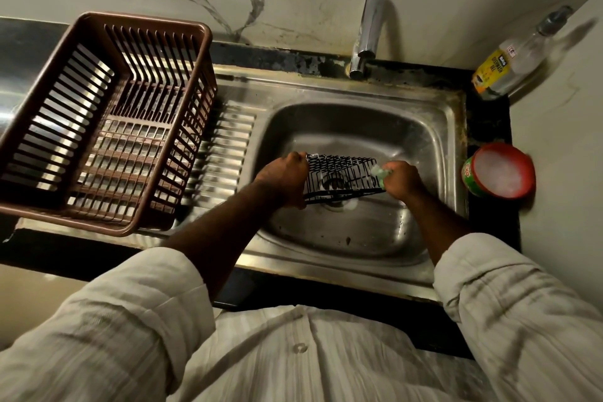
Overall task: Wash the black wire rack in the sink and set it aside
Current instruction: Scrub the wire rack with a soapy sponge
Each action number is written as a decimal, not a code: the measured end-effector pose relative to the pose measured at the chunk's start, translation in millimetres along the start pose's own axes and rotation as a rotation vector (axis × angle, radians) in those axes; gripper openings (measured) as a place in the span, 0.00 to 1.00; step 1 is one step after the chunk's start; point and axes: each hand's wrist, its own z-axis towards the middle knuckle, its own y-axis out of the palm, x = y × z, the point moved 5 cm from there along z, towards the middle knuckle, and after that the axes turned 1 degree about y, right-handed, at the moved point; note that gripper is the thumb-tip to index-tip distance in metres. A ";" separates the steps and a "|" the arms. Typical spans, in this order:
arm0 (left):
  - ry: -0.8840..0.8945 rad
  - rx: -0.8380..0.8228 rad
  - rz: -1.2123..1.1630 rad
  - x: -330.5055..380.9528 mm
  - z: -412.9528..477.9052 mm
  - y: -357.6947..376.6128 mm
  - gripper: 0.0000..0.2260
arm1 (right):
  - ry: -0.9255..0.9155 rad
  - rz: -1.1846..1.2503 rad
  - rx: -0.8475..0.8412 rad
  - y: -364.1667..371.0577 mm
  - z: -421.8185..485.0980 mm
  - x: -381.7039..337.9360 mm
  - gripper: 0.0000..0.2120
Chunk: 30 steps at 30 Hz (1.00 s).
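Item one, the black wire rack [339, 173]: lying tilted low inside the sink [342, 266], over the drain; whether it is touching the basin floor cannot be told.

Item two, the left hand [287, 179]: gripping the rack's left end, fingers curling round the edge wires.

Item three, the right hand [403, 179]: fingers clenching a pale green scrub pad [378, 171]; the pad is pressing against the rack's right end.

Item four, the faucet [368, 26]: chrome, rising from the back rim and arching toward the basin.

Item five, the brown plastic basket [107, 121]: slatted, standing on the ribbed drainboard [228, 147] left of the basin, well apart from the rack.

Item six, the dishwash gel bottle [509, 62]: yellow label, sitting in the back right corner of the black counter [489, 121].

Item seven, the round tub [499, 170]: red rim, whitish soap inside, sitting on the counter just beside the sink's right edge.

Item eight, the sleeves [130, 320]: pale, pushed up; both bare forearms are reaching down into the basin.
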 end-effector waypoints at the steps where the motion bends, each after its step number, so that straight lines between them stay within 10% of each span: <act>1: 0.006 -0.003 0.010 -0.2 -0.3 0.4 0.43 | -0.005 -0.056 -0.050 3.5 0.7 2.7 0.09; 20: 0.010 0.030 -0.069 -6.7 -4.4 9.7 0.44 | 0.075 0.300 -0.192 11.7 7.0 -8.2 0.11; 30: 0.030 0.209 -0.212 -22.8 -15.1 19.9 0.50 | 0.003 0.359 0.066 -54.7 -12.9 -15.1 0.15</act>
